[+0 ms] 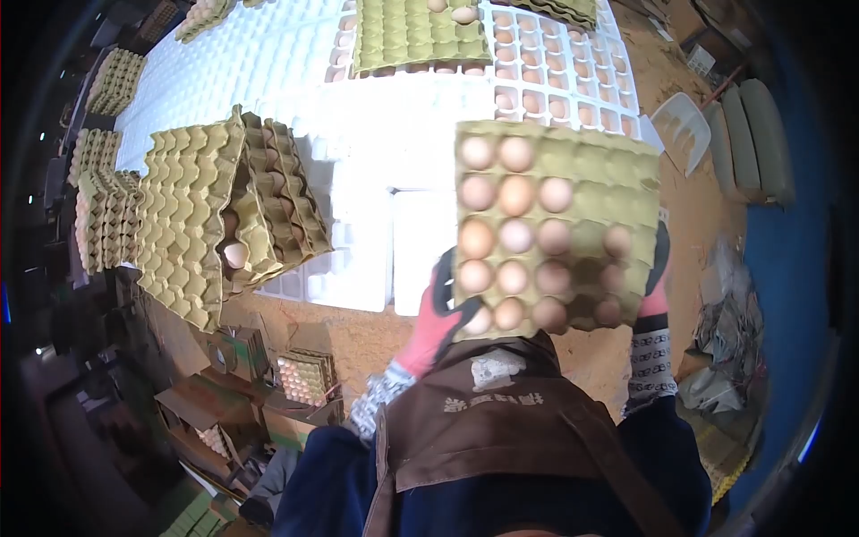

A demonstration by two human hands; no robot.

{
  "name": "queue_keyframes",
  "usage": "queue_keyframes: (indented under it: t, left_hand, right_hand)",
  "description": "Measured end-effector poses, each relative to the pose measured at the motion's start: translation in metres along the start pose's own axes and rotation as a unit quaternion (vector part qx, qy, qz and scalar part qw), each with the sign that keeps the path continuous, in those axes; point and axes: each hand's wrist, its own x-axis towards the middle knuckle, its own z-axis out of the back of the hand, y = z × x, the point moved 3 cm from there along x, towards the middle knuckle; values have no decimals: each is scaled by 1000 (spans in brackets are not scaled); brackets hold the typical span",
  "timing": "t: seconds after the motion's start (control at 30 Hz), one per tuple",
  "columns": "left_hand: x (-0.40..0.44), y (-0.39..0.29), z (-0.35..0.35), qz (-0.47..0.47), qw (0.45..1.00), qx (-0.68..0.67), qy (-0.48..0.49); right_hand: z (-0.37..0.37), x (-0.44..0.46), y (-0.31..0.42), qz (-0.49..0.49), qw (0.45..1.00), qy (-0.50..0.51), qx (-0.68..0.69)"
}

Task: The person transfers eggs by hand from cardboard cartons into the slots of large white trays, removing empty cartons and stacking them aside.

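Note:
Both my hands hold a yellow-green pulp egg tray (608,170) in front of my apron. Brown eggs (516,195) fill much of its left side, and several sit near the right edge; other cups hold none. My left hand (440,318), in a pink and dark glove, grips the near left corner with the thumb over the rim. My right hand (659,277) is at the right edge, its fingers mostly hidden behind the tray. Just beyond the tray, white plastic egg trays (420,116) cover the table.
Leaning pulp trays (183,215) with eggs between them stand on the left. Another pulp tray (420,40) lies at the back over egg-filled white trays (532,63). Cardboard boxes (210,412) and a stack of egg trays (304,376) sit low left. A white scoop (684,130) is at right.

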Motion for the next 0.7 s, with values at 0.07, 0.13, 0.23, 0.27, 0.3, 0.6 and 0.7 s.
queue_keyframes:
  t: [0.07, 0.13, 0.23, 0.27, 0.3, 0.6, 0.7]
  left_hand:
    - [24, 27, -26, -53, 996, 64, 23]
    - [49, 51, -44, -40, 996, 42, 66]
    - [71, 81, -36, -2, 996, 46, 78]
    - [79, 78, -21, 6, 993, 90, 75]
    - [88, 70, -8, 13, 988, 136, 70]
    - [165, -48, -107, -235, 752, 600, 138]
    - [167, -48, -96, -169, 856, 478, 98]
  right_hand:
    - [27, -1, 17, 7, 1000, -8, 2]
    - [43, -14, 38, -102, 993, 4, -54]
    - [100, 12, 40, 16, 950, -50, -307]
    - [134, 27, 33, 67, 957, -40, -280]
    - [154, 38, 30, 118, 960, -27, -252]
    - [-21, 69, 46, 368, 511, 249, -736]
    - [-18, 56, 80, 224, 786, 215, -534]
